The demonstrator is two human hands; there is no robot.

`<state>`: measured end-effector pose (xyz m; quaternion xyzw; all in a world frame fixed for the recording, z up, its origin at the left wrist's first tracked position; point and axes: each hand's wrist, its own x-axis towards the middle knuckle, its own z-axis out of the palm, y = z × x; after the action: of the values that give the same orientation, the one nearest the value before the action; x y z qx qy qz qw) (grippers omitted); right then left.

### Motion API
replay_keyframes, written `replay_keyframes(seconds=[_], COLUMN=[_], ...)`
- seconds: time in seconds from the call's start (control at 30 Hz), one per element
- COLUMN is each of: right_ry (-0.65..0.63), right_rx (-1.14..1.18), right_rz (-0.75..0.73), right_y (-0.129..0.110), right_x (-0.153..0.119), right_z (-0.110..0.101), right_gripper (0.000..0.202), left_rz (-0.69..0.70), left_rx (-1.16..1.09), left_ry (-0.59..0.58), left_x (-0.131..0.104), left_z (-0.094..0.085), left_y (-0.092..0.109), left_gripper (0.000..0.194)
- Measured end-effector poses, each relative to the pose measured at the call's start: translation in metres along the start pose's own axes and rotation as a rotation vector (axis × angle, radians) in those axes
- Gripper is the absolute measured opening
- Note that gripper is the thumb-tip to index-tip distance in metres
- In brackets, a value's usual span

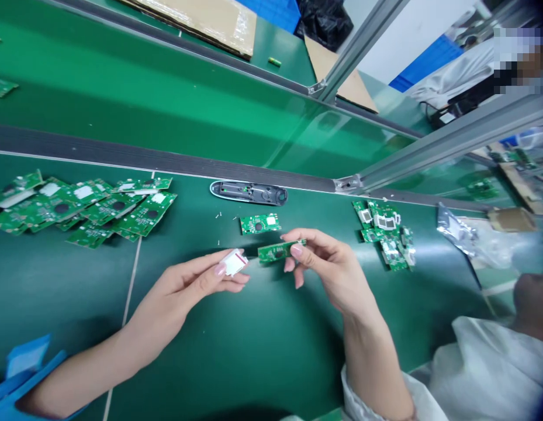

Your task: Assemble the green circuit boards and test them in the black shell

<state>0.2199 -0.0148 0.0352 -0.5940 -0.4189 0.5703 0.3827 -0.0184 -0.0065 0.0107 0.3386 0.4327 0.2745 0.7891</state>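
Observation:
My left hand (205, 278) pinches a small white rectangular part (234, 262) with a dark red stripe. To its right, my right hand (315, 254) holds a narrow green circuit board (273, 252) by its right end, tilted so it looks thin. A small gap separates the white part from that board. Just behind them, another green board (260, 223) with a white square and a black round spot lies flat on the green table (236, 351). Farther back rests a long dark housing (249, 192) with a light rim, its hollow side up.
Overlapping green boards (117, 206) lie at the left. A smaller heap of boards with white frames (387, 231) sits at the right, beside clear plastic bags (486, 240). Metal framing (271, 175) runs behind. Another person's pale sleeve (486, 362) is at the lower right.

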Motion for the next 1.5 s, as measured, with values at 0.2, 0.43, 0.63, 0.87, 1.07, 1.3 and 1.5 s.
replay_keyframes(seconds=[0.2,0.43,0.63,0.87,1.07,1.3,1.5], right_ry=[-0.005,-0.002,0.071,0.135,0.115,0.137,0.181], right_rx=[0.265,0.337,0.194,0.143,0.17,0.148,0.055], right_rz=[0.094,0.126,0.027,0.023,0.057,0.003,-0.061], right_y=[-0.001,0.007,0.012,0.016,0.019,0.017,0.017], right_x=[0.001,-0.001,-0.006,-0.006,-0.004,-0.003,-0.005], right_z=[0.015,0.034,0.055,0.058,0.056,0.057,0.057], right_gripper=[0.035,0.025,0.021,0.021,0.025,0.018,0.018], left_rz=[-0.055,-0.111,-0.106,-0.134,-0.124,-0.09,-0.077], left_rx=[-0.075,-0.112,-0.076,-0.109,-0.13,-0.189,-0.194], left_ry=[0.016,-0.074,-0.219,-0.151,-0.17,-0.185,-0.207], left_x=[0.0,0.002,0.001,0.002,0.003,0.003,0.003], left_z=[-0.001,-0.001,0.002,0.001,0.002,0.002,0.001], left_y=[0.0,0.0,0.003,0.001,0.004,0.003,0.005], left_gripper=[0.045,0.053,0.056,0.053,0.048,0.033,0.027])
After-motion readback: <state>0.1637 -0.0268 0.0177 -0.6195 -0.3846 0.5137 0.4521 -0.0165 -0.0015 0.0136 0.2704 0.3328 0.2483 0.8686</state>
